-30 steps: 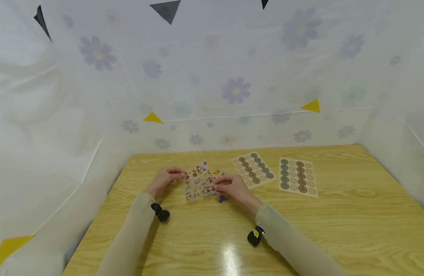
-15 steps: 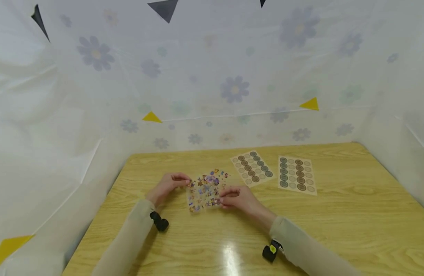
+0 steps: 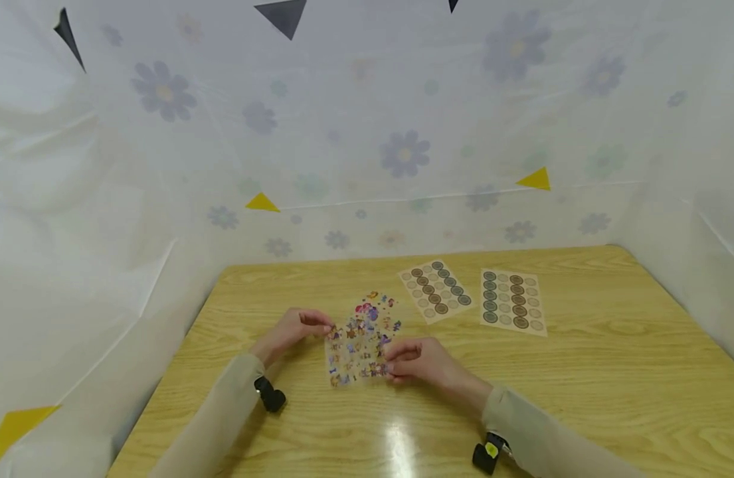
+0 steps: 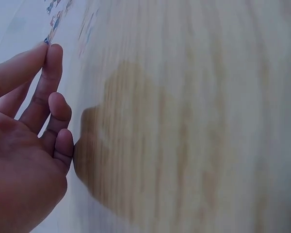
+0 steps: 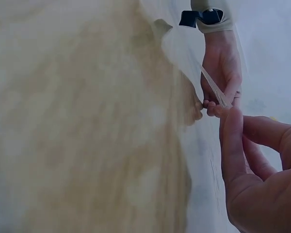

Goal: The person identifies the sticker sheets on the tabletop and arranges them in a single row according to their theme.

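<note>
A clear sticker sheet [image 3: 345, 365] with small colourful cartoon figures spans my two hands in the head view. My left hand [image 3: 287, 334] pinches its left edge between thumb and index finger; the left wrist view shows the other fingers of this hand [image 4: 31, 136] bent loosely below. On the sheet's right edge, thumb and fingers of my right hand [image 3: 428, 362] pinch it. In the right wrist view the sheet [image 5: 214, 86] appears nearly edge-on. More colourful stickers [image 3: 374, 309] show on the table past its top edge, partly covered by it.
Two beige sheets of round stickers lie further back on the wooden table [image 3: 606, 372]: a tilted one [image 3: 436, 290] and a straighter one [image 3: 513, 302] to its right. White flowered curtains [image 3: 343, 153] surround the table's back and sides.
Both hands have drawn the clear sticker sheet toward the near side of the table, the right hand also shifting right. More of the stickers lying behind it now show.
</note>
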The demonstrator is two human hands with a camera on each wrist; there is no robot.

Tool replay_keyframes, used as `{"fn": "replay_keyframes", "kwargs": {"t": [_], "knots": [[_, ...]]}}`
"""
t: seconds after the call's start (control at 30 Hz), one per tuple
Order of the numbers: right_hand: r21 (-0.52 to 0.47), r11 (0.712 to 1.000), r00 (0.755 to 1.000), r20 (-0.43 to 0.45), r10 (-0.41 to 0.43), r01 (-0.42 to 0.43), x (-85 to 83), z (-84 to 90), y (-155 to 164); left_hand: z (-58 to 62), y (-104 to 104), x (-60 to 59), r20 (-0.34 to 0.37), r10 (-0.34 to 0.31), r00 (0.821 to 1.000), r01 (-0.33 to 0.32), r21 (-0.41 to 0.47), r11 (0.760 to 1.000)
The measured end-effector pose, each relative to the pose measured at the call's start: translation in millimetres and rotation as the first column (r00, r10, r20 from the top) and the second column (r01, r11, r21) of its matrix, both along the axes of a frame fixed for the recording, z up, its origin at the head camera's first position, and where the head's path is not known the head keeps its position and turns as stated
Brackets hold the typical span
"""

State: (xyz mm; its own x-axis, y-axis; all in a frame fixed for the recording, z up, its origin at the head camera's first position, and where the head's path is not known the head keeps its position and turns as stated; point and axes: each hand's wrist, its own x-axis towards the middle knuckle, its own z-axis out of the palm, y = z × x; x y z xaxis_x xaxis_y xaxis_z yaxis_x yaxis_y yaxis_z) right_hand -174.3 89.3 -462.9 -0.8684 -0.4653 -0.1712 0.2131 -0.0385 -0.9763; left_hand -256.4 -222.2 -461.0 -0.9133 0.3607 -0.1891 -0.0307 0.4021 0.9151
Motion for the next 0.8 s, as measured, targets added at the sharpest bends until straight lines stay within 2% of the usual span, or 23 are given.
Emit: {"fn": "replay_keyframes", "kwargs": {"t": [0.17,0.3,0.57,0.8], "knots": [[0.018,0.999,0.998,0.039,0.041,-0.042,13.4,-0.6,2,2.7,1,9.8,-0.009,-0.074,0.997,0.074,-0.040,0.996],[0.022,0.999,0.997,0.060,0.041,-0.042,22.5,-2.0,2,2.6,3,15.1,-0.031,-0.121,0.992,0.119,-0.062,0.991],[-0.010,0.998,0.994,0.084,0.067,-0.066,31.2,-6.1,-2,4.2,0,22.6,-0.048,-0.152,0.987,0.147,-0.087,0.985],[-0.028,0.997,0.995,0.066,0.080,-0.078,36.2,-6.1,-12,1.7,-5,26.7,-0.078,-0.169,0.982,0.159,-0.124,0.979]]}}
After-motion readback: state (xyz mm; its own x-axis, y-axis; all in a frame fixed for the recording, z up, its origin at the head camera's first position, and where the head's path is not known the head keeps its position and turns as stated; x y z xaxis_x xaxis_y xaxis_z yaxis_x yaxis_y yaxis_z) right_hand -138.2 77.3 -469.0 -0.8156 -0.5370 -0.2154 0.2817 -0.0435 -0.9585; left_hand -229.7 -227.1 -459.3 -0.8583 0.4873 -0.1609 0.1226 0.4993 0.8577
